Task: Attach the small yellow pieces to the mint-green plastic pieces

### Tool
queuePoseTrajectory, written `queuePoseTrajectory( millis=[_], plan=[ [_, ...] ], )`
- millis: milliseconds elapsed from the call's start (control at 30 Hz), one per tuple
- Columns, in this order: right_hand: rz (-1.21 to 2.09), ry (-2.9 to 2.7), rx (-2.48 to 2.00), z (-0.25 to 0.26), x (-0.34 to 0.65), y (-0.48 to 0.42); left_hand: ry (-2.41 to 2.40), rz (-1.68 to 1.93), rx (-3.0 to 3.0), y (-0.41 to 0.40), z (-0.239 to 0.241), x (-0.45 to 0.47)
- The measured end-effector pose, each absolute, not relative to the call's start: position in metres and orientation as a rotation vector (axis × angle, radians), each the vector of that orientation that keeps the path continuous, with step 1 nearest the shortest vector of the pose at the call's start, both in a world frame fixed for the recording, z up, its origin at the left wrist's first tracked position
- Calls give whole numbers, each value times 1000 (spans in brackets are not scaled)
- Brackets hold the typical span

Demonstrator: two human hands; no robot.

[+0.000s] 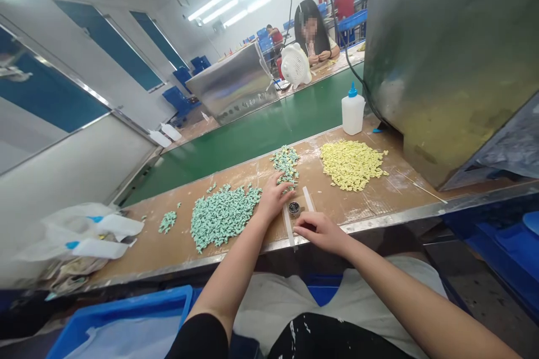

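Observation:
My left hand is over the bench with its fingers spread, at the near edge of a small heap of green and yellow pieces. I see nothing held in it. My right hand is by the bench's front edge, its fingers curled together; whatever they may hold is hidden. Between my hands sits a small round dark piece, flanked by two pale strips on the bench. A large heap of small green pieces lies left of my left hand. Beyond my right hand is a heap of yellow pieces.
A white bottle with a blue cap stands behind the yellow heap. A metal box bounds the right side. Two white bottles lie at the left end. Behind the bench runs a green belt; a person sits across it.

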State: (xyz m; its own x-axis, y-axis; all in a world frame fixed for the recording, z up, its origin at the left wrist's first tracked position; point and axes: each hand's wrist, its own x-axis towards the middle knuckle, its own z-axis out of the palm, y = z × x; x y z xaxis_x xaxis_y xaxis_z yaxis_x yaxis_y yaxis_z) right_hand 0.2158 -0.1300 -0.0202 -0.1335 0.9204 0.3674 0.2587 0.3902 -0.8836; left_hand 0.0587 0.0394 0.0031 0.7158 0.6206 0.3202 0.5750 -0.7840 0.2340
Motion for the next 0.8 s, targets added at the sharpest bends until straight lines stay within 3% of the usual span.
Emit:
queuePoseTrajectory(
  millis=[267, 800],
  plan=[
    [818, -1607, -976, -22, 217, -130, 1332, 262, 2654, 54, -3, 90],
    [755, -1663, -885, -23, 216, -128, 1355, 276, 2828, 111, 3, 163]
  ],
)
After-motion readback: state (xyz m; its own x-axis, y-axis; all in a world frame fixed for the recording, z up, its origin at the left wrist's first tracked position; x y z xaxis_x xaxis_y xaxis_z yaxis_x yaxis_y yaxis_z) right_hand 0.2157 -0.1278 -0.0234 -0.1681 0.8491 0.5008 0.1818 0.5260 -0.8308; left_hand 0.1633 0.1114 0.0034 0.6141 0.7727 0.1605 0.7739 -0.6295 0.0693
